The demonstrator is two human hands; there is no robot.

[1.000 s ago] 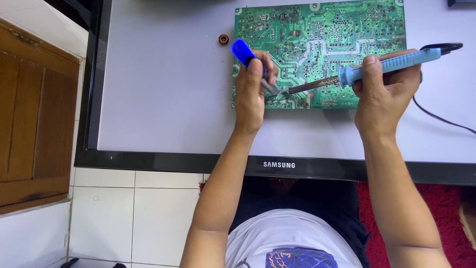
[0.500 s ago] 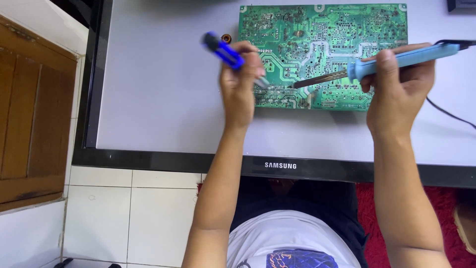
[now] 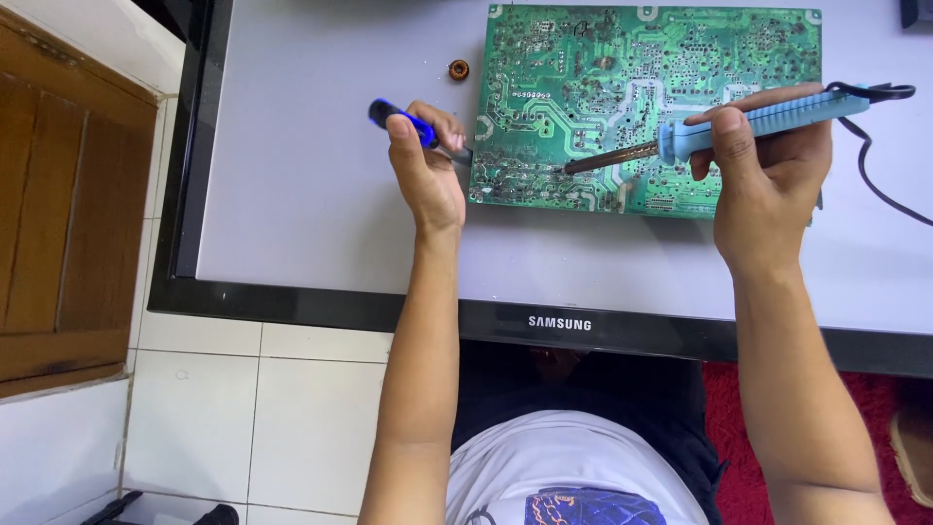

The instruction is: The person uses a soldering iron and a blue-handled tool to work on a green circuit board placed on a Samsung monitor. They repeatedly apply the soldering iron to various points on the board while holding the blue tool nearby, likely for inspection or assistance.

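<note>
Both arms reach forward, left hand [image 3: 428, 175] and right hand [image 3: 768, 180] clenched.

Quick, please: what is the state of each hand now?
Left hand: closed on blue-handled tool.
Right hand: closed on soldering iron.

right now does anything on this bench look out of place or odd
One thing stands out: the green circuit board lies directly on the pale screen of a flat monitor used as a work surface, while the right hand holds a soldering iron to it. A small copper coil sits loose beside the board.
</note>
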